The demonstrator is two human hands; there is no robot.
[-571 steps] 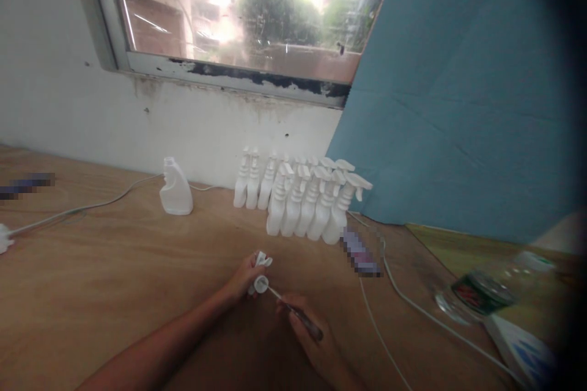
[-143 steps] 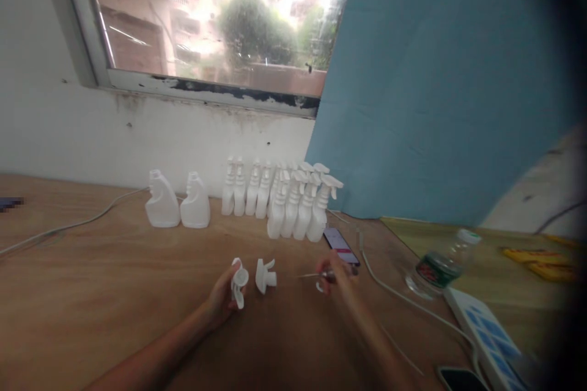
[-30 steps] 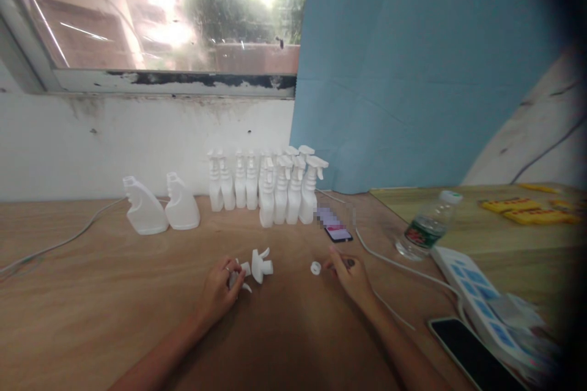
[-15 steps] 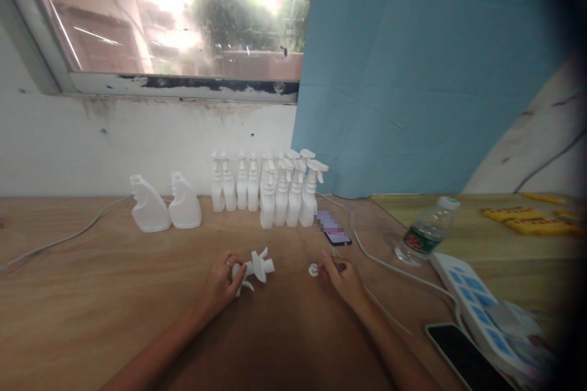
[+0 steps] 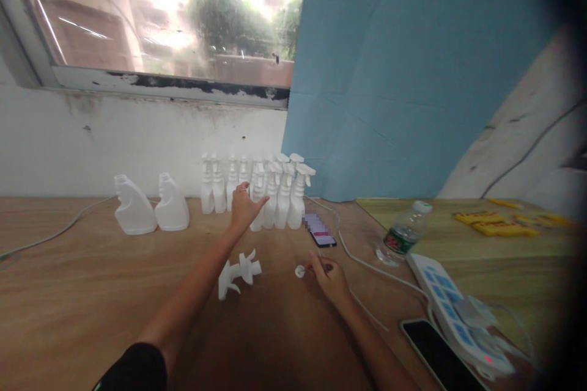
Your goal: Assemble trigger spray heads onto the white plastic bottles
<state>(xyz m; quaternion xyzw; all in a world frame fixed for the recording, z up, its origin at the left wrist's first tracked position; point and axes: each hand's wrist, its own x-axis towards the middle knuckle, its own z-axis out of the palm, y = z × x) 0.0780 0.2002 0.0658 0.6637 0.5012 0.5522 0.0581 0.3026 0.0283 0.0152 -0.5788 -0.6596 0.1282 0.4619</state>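
My left hand (image 5: 246, 212) is stretched out in front of the group of white spray bottles (image 5: 271, 197), thumb and fingers apart, holding nothing. I cannot tell whether it touches a bottle. White trigger spray heads (image 5: 238, 272) lie on the table below my left forearm. Low over the table, my right hand (image 5: 331, 280) has its fingers drawn together. At its fingertips is a small white round piece (image 5: 299, 271), with a little red beside it. What those fingers hold is too small to make out.
Two white bottles without tops (image 5: 172, 208) stand at the left. Behind my right hand lies a phone (image 5: 321, 231). A water bottle (image 5: 403, 237), a power strip (image 5: 452, 311), a second phone (image 5: 440, 354), cables and yellow packets (image 5: 495, 223) occupy the right side.
My left hand has let go of the white spray heads and moved forward to the spray bottles. The right hand stays by the white round piece. The view has shifted slightly right.
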